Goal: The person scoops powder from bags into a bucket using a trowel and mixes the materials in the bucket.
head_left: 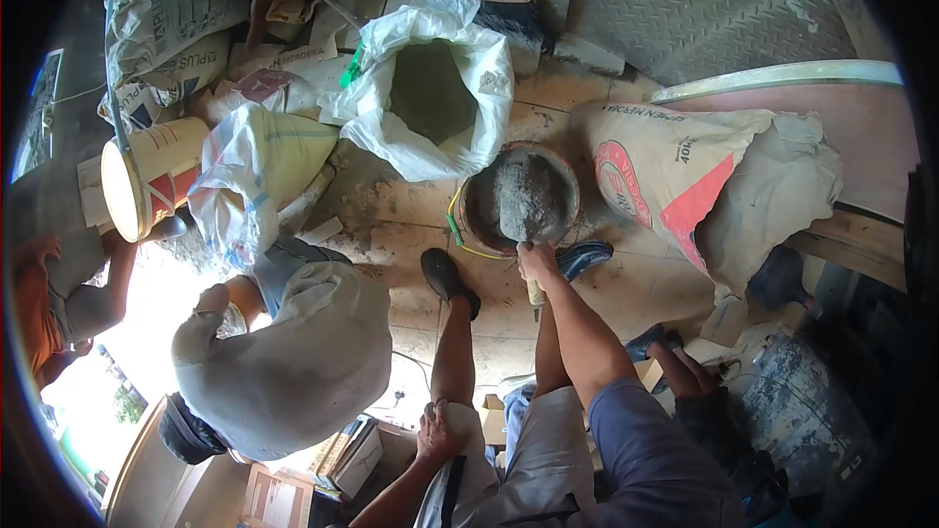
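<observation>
My right hand is closed around the wooden handle of a trowel, whose blade lies over the round bucket with grey powder on it. A green and yellow bucket handle hangs at the bucket's left. My left hand rests on my left knee, its fingers bent; nothing shows in it. Just above the bucket stands an open white sack with grey material inside. To the right of the bucket lies a torn brown paper cement bag.
A person in a grey shirt bends at the left; another person is at the far left. Around are a cream bucket, a white woven sack, a broom, a metal plate and a person's legs at lower right.
</observation>
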A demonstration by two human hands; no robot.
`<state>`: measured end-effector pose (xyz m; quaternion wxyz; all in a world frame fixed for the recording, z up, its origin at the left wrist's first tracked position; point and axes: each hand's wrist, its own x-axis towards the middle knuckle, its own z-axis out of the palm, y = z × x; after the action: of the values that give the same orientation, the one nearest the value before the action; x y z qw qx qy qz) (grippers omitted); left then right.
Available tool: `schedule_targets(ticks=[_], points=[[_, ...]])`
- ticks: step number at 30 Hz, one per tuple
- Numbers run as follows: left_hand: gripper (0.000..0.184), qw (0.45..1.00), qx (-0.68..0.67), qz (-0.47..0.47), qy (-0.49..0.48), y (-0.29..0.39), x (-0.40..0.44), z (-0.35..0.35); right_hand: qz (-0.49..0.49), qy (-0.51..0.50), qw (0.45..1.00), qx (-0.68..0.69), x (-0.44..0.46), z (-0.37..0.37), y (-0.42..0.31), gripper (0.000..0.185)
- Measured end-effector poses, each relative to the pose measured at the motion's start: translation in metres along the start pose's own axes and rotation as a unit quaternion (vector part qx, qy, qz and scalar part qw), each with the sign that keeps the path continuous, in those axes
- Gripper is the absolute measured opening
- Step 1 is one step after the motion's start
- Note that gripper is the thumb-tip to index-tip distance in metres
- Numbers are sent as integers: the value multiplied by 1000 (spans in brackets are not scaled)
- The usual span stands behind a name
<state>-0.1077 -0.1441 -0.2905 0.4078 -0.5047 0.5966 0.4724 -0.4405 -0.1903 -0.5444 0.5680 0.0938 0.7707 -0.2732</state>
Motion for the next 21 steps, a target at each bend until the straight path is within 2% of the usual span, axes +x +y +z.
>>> schedule_targets(ticks=[3,5,7,9,10,12,13,15,18,19,20,21], points=[[93,1000,-7,1,4,1,-1,-5,29,-6,999,-14,-13,-5,-13,30],[93,1000,-11,-2,4,3,-1,-11,69,-46,997,10,-22,-7,-21,19],[92,1000,-16,-2,6,5,0,-13,46,-24,998,-23,-19,-7,-18,19],[93,1000,-11,-2,9,3,-1,-15,94,-54,993,41,-20,-10,-11,18],[93,1000,-11,-1,9,1,-2,-16,93,-53,993,41,-15,-13,2,18],[90,1000,-11,6,3,0,0,-17,77,-88,972,204,-6,-18,21,17],[90,1000,-11,5,2,-1,-1,-17,78,-87,972,203,-6,-17,23,17],[91,1000,-6,-3,-1,0,1,-17,60,-8,995,83,-26,-12,-1,18],[92,1000,-2,7,8,-1,-1,-16,64,29,998,1,-35,-14,-17,17],[92,1000,-5,5,7,-2,-1,-14,64,28,998,-2,-19,-17,-1,17],[91,1000,-9,9,9,-5,1,-12,-7,58,985,-164,2,-20,16,20],[90,1000,-15,11,11,-6,1,-10,-78,86,939,-323,17,-23,30,26]])
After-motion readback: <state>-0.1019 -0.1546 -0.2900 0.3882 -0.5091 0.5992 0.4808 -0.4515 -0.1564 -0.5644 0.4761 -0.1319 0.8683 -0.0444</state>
